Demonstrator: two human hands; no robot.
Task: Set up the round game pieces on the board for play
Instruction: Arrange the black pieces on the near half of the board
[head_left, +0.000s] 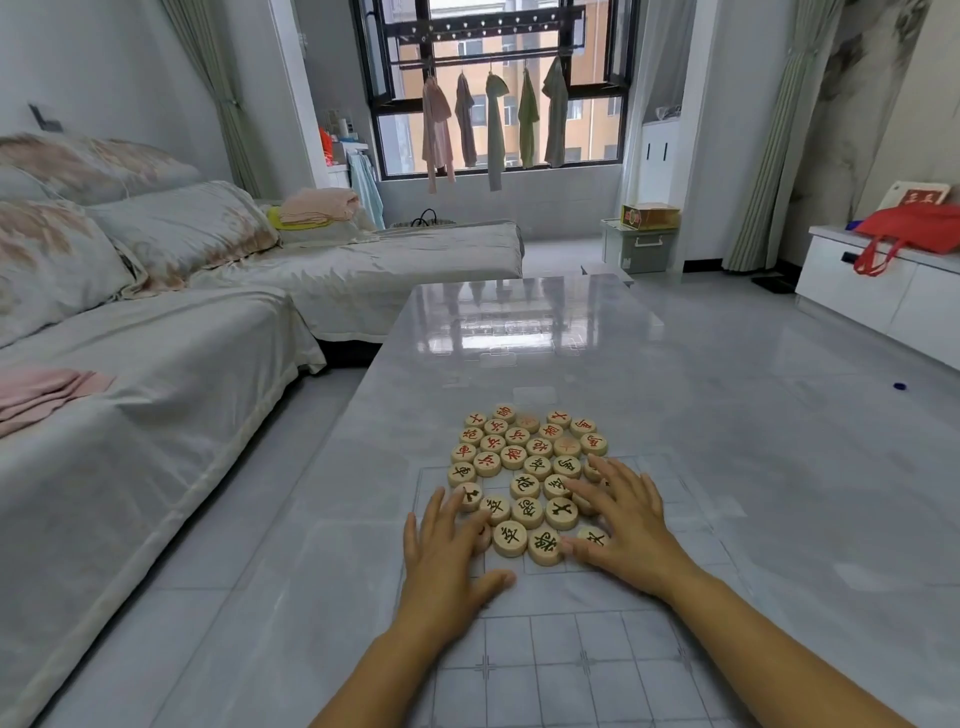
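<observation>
A: Largest first. Surface?

B: Grey marble-look bench (519, 322), glossy, running away from the wearer. A transparent gridded board (582, 654) lies flat on its near end.

A: Pieces?

B: Round wooden game pieces (527, 470) packed in one tight cluster, face up, disc touching disc. Near rows sit on the board's far part; the far rows appear to lie past its far edge. Far rows carry red characters, near rows black.

A: Arm pose?

B: Both bare forearms enter from the bottom edge, angled inward toward the cluster, palms down.

A: Left hand?

B: Left hand (449, 551) flat and spread, fingers extended over the cluster's near-left edge, covering one disc in part. Thumb splayed to the right, lying on the board. Nothing gripped.

A: Right hand?

B: Right hand (626, 525) also flat and spread, fingers fanned across the near-right discs, tips resting on black-marked pieces. One disc shows between thumb and index finger. No disc pinched or lifted.
</observation>
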